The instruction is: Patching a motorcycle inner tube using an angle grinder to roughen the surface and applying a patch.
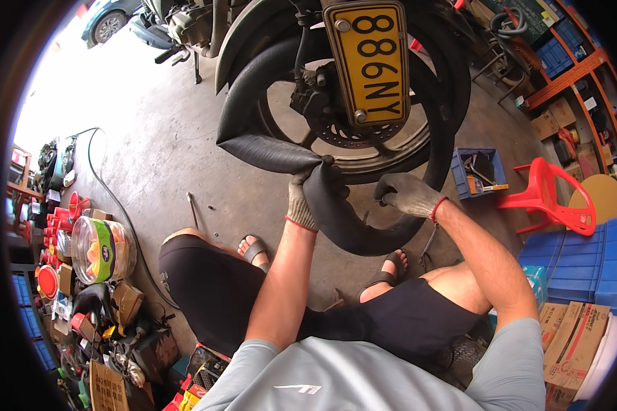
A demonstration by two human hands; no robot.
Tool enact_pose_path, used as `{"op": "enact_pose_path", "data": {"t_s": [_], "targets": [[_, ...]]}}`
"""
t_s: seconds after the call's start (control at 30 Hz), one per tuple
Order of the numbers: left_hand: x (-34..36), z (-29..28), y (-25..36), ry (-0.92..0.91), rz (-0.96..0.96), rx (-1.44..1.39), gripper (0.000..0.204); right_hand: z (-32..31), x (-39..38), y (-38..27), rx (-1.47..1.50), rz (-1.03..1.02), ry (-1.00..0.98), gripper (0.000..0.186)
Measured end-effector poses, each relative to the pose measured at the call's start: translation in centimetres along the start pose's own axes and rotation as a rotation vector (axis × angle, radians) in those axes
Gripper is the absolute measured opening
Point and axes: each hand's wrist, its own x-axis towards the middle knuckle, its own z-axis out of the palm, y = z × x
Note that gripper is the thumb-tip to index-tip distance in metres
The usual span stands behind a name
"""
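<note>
Clasps bent black inner tube (271, 153) in closed left hand (301, 196), beside motorcycle wheel (367, 164); curls right hand (411, 195) by tube's lower stretch; cannot tell if gripping anything.

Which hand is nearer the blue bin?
The right hand is nearer, a little left of the blue bin. The left hand is farther left, gripping the black tube.

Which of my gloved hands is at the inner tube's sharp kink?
Your left hand, gripping the black inner tube at the kink; your right hand is farther right, away from that bend.
</note>
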Motion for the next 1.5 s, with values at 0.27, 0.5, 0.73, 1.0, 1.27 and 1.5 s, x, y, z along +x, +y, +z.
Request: {"op": "enact_pose_path", "data": {"t_s": [0.27, 0.5, 0.73, 1.0, 1.27, 1.5], "targets": [[0.1, -0.9, 0.3, -0.078, -0.014, -0.062, 0.037, 0.5, 0.2, 0.1, 0.076, -0.089, 0.069, 0.030], [0.3, -0.8, 0.2, -0.122, -0.037, -0.080, 0.036, 1.1, 0.6, -0.4, 0.381, 0.045, 0.084, 0.015], [0.1, -0.6, 0.2, -0.110, -0.033, -0.078, 0.035, 1.3, 1.0, -0.5, 0.552, 0.143, 0.049, 0.017], [-0.1, -0.3, 0.1, -0.072, -0.014, -0.068, 0.034, 1.1, 1.0, -1.2, 0.579, 0.166, 0.026, 0.017], [0.0, -0.2, 0.0, -0.049, -0.020, -0.046, 0.034, 1.0, 1.2, -1.1, 0.518, 0.202, -0.094, 0.022], [0.1, -0.4, 0.0, -0.106, -0.035, -0.078, 0.034, 1.3, 1.6, -1.1, 0.474, 0.235, -0.162, 0.025]]}}
